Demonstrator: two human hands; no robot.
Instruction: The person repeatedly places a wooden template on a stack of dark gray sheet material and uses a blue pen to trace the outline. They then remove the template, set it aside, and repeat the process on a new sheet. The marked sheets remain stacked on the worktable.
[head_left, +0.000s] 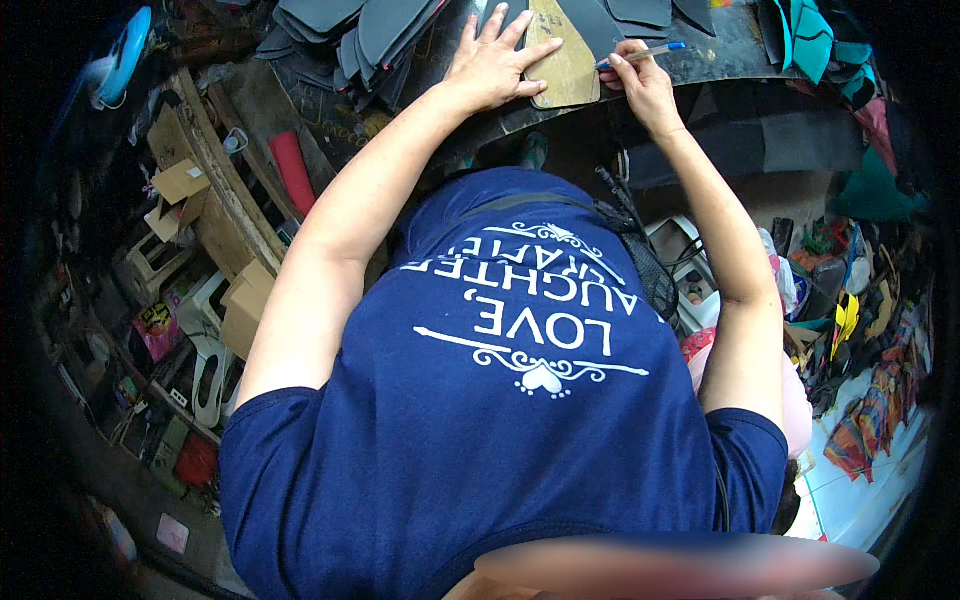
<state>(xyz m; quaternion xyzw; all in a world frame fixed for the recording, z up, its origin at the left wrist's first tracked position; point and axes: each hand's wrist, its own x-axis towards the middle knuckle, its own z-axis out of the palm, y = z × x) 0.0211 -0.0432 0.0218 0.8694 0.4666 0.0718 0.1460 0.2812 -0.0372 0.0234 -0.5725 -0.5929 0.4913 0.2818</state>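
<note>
A tan, flat template (565, 62) with a tapering outline lies on dark sheet material at the table's front edge. My left hand (497, 62) is spread flat, its fingers apart, with the thumb and some fingertips resting on the template's left side. At the template's right edge, my right hand (640, 82) pinches a pen (655, 53) with a blue cap end; its tip is close to the template's edge. The template's far end runs out of the picture at the top.
Dark cut pieces (375, 35) are piled left on the black table (720, 62). Teal pieces (808, 40) hang at the far right. Cardboard boxes (245, 310) and a red roll (290, 170) stand at left. Colourful scraps (850, 320) heap up at right. A mesh bag (650, 265) hangs beside me.
</note>
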